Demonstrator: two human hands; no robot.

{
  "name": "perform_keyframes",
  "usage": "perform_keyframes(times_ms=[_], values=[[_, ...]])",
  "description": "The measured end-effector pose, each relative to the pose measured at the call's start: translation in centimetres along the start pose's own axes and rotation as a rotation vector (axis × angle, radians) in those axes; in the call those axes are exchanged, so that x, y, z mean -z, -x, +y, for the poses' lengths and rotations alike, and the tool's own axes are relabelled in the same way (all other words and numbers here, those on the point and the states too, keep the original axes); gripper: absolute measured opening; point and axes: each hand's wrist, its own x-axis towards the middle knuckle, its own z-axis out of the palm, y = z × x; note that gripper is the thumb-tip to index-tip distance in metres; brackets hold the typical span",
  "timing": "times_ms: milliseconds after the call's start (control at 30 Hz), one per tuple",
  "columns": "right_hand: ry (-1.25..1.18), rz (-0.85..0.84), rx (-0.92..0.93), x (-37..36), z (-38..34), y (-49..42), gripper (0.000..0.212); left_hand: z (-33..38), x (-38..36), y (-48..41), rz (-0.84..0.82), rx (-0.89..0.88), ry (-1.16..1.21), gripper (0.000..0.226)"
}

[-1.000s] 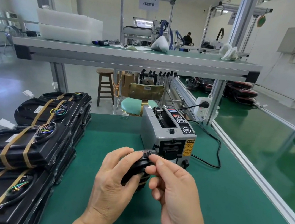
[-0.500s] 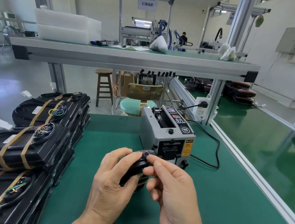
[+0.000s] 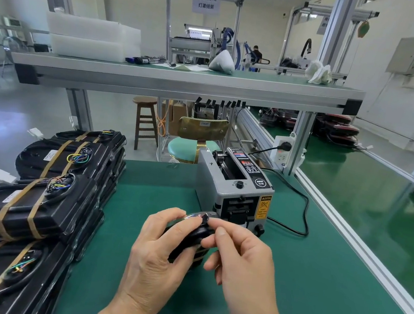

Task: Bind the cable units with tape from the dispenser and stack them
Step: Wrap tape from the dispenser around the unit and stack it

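Holding a small black cable unit (image 3: 192, 238) just before the tape dispenser (image 3: 238, 187), my left hand (image 3: 160, 253) wraps its stiff, light, glossy-looking body while my right fingertips (image 3: 217, 232) pinch its top edge.

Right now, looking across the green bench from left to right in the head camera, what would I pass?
Stacks of taped black cable units → left hand → right hand → the dispenser's black power cord → aluminium rail along the bench's right edge.
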Motion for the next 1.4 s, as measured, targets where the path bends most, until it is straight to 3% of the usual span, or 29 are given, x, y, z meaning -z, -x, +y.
perform_keyframes(times_ms=[267,433,533,600,867,1067,1133,1267,1400], values=[[0.302,0.092,0.235,1.0,1.4,-0.7,0.034,0.2,0.2,-0.2,0.006,0.006,-0.009,0.050],[0.678,0.029,0.554,0.5,2.2,-0.4,0.070,0.6,0.3,-0.3,0.002,0.017,-0.011,0.055],[0.857,-0.068,0.532,0.4,3.3,-0.5,0.096,0.6,0.3,-0.2,0.014,0.148,-0.011,0.071],[0.910,-0.081,0.529,0.7,4.0,-0.9,0.096,0.5,0.3,-0.2,0.023,0.235,-0.003,0.076],[0.809,-0.091,0.350,3.1,5.6,-3.2,0.064,-0.3,0.9,-0.6,-0.011,0.101,-0.031,0.061],[0.475,-0.308,0.008,3.2,7.6,-3.5,0.090,-0.6,1.6,-0.5,-0.033,0.097,0.030,0.058],[0.431,-0.347,0.006,3.1,8.1,-3.6,0.095,-0.3,1.6,-0.4,0.021,0.156,0.122,0.056],[0.330,-0.290,0.052,3.7,8.0,-4.0,0.076,0.0,1.3,-0.4,0.084,0.317,0.383,0.050],[0.472,-0.149,0.180,4.4,6.8,-4.0,0.064,-0.8,1.1,-0.3,0.041,0.449,0.455,0.059]])
